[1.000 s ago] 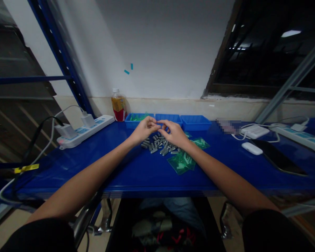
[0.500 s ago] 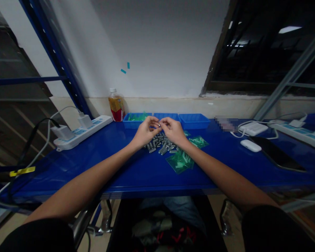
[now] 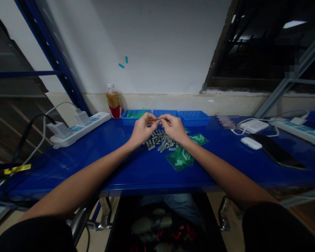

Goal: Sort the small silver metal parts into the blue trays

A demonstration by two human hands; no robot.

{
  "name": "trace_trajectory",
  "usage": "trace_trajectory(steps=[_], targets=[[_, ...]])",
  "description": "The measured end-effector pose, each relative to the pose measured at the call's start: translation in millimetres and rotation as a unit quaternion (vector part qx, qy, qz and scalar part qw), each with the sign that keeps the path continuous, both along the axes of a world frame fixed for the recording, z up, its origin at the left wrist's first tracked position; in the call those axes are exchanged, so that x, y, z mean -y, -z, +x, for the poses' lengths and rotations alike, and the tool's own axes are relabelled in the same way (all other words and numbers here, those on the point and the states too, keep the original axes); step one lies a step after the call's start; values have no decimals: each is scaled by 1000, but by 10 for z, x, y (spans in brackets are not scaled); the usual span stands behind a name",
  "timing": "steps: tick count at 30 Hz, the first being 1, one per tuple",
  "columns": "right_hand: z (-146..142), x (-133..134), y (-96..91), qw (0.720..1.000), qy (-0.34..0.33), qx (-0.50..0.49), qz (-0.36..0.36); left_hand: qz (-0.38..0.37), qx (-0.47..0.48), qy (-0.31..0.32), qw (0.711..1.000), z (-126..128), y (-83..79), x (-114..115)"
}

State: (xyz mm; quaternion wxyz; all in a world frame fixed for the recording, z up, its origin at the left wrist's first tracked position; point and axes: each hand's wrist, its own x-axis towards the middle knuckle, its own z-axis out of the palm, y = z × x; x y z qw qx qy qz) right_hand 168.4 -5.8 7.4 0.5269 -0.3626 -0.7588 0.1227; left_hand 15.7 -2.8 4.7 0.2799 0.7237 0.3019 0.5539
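My left hand and my right hand meet over the middle of the blue table, fingertips pinched together. Between them is a small silvery metal cylinder, gripped from both sides. Its exact kind is too small to make out. Below my hands lies a heap of similar metal cylinders, partly covered by my fingers. Beside my right wrist are green plastic bags with pale small parts inside. Another green bag lies a little farther back.
Three blue trays stand along the wall; the left one holds green bags. A drink bottle is beside them. Power strips with cables lie at both sides. A black phone and a white case are at the right.
The small metal cylinder has turned between my fingertips and now lies more level, showing more of its length. My hands stay above the heap; the view has shifted slightly.
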Motion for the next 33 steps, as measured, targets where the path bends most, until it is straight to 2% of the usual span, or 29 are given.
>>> trace_trajectory(steps=[5, 8, 10, 11, 13, 15, 17, 19, 21, 23, 27, 30, 33], targets=[[114, 31, -79, 987, 14, 150, 60, -87, 39, 57, 994, -9, 23, -44], [271, -47, -123, 975, 53, 201, 85, -108, -25, 51, 993, 29, 30, 41], [450, -153, -134, 969, 116, 203, 82, -45, -138, 46, 988, 80, 12, 190], [559, -214, -130, 964, 161, 201, 73, 10, -207, 61, 976, 112, -2, 286], [793, -331, -100, 943, 262, 203, 40, 121, -312, 131, 933, 183, -33, 490], [1001, -413, -50, 912, 344, 223, -16, 194, -372, 195, 887, 248, -52, 660], [1140, -446, -8, 882, 395, 245, -79, 227, -416, 232, 850, 290, -54, 753], [1198, -439, -12, 861, 419, 259, -123, 234, -452, 239, 827, 299, -49, 762], [1200, -409, -77, 854, 422, 270, -140, 233, -475, 230, 817, 280, -44, 711], [1181, -371, -181, 859, 400, 285, -145, 232, -480, 219, 817, 246, -44, 637], [1145, -285, -301, 871, 293, 340, -200, 222, -471, 195, 831, 188, -51, 528], [1093, -221, -223, 844, 224, 404, -274, 215, -480, 165, 834, 164, -74, 499], [990, -184, -91, 823, 257, 422, -281, 209, -495, 124, 834, 141, -112, 475]])
